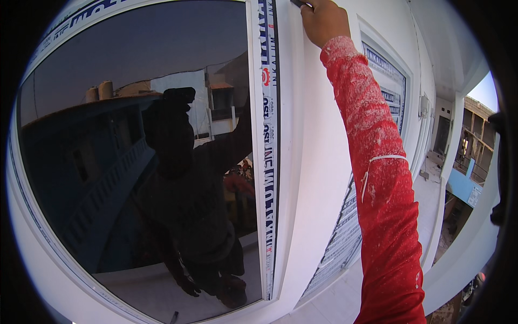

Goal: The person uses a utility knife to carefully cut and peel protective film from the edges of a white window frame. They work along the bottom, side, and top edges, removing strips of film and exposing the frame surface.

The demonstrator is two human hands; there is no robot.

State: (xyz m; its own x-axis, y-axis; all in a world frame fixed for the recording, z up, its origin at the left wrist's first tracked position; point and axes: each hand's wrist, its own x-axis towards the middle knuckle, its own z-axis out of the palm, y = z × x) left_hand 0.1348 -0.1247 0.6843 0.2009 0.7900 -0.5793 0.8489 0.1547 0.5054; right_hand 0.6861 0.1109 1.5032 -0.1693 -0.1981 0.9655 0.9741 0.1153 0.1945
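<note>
My right hand [326, 22] is raised to the top edge of the picture, at the white wall strip [313, 108] right of a large window. Its fingers are closed round a small dark thing [298, 2], mostly cut off by the frame, so its kind cannot be told. A red sleeve [380, 151] dusted with white powder covers that arm, with a white string looped round it. Beside the hand stands the window frame [268, 162], covered with printed protective tape. Dark glass [108, 178] reflects a standing figure with one arm hanging down. My left hand is not directly in view.
A second window [386, 75] with taped frame lies farther along the wall. Below it leans or stands a striped, taped panel [340, 237]. Pale tiled floor [329, 297] runs along the walkway, past a white parapet [464, 259]. An unfinished building [475, 135] stands beyond.
</note>
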